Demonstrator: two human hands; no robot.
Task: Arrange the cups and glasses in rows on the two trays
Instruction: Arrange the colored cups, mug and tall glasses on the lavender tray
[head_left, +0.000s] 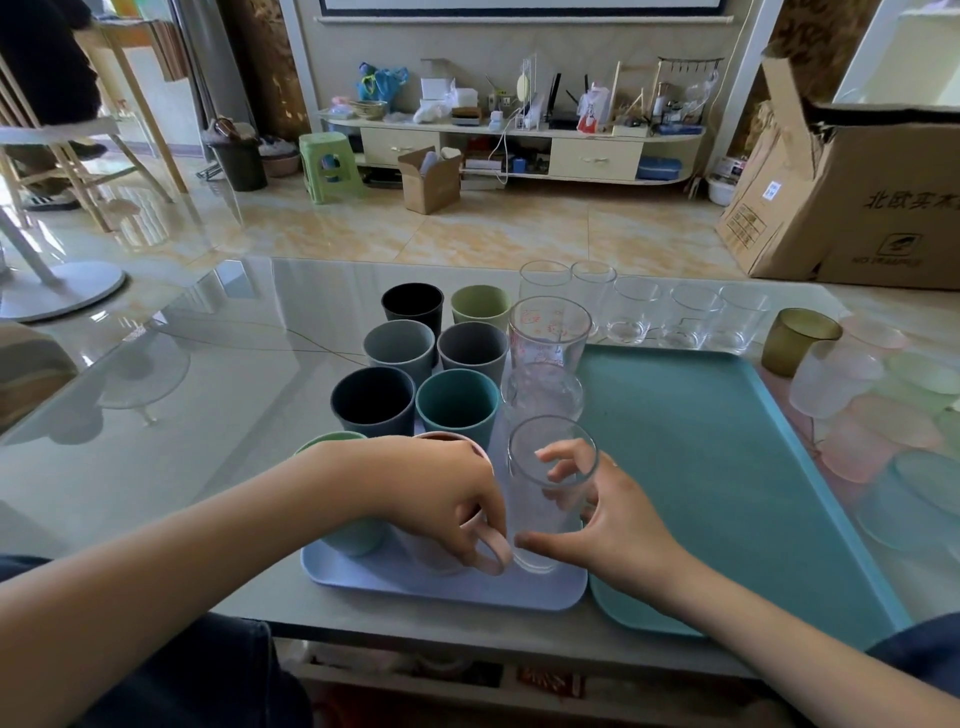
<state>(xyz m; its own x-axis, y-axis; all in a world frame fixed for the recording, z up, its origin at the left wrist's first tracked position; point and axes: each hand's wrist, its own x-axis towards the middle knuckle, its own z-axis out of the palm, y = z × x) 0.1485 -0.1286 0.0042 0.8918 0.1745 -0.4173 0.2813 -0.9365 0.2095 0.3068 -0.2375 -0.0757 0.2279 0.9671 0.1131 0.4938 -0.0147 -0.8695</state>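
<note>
Left hand (447, 499) pinching pink mug handle (491, 553), right hand (613, 525) gripping upright clear glass (545, 499), mouth up

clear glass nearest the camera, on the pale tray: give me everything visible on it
The clear glass is a plain, unprinted, see-through tumbler, looks empty, upright at the front right of the pale tray. The right hand curls around it, fingertips at its rim, thumb low on its wall. The left hand grips a pink mug handle beside it.

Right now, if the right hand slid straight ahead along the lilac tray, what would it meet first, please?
The right hand grips a clear glass. Straight ahead, the tall printed glass stands next on the lilac tray, so probably that first; depth is hard to judge.
</note>
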